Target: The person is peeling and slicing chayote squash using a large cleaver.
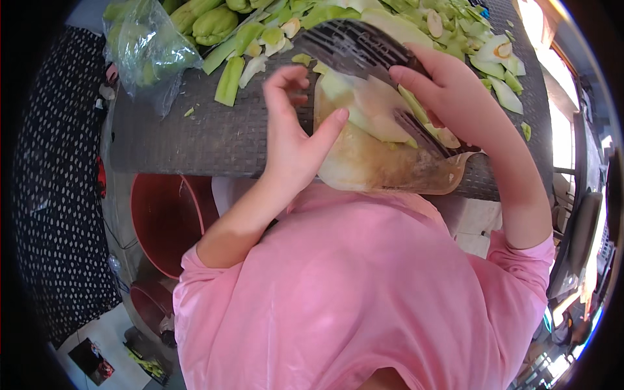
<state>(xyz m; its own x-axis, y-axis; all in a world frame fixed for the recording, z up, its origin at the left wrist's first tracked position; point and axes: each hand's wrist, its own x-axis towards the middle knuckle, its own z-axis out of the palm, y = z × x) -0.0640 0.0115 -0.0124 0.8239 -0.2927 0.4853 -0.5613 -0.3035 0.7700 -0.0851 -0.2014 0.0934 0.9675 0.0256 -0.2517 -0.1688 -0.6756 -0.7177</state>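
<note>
My right hand [443, 92] grips a wide dark blade, a cleaver or similar knife [351, 46], raised and blurred over a worn, stained cutting board [380, 165]. Pale green vegetable slices [370, 107], blurred, lie on the board beneath the blade. To the board's left my left hand [304, 126] is raised with thumb and fingers apart, holding nothing. Beside my right wrist is a dark slotted piece [424, 129] over the board; what it is, I cannot tell. Cut peels and scraps [448, 34] are heaped behind the board on the woven tabletop [209, 131].
Whole chayotes [214, 24] lie at the back left, next to a clear plastic bag [146, 53] with more green produce. A red-brown bucket [165, 224] stands below the table's front edge. Dotted dark fabric [58, 185] hangs at the far left.
</note>
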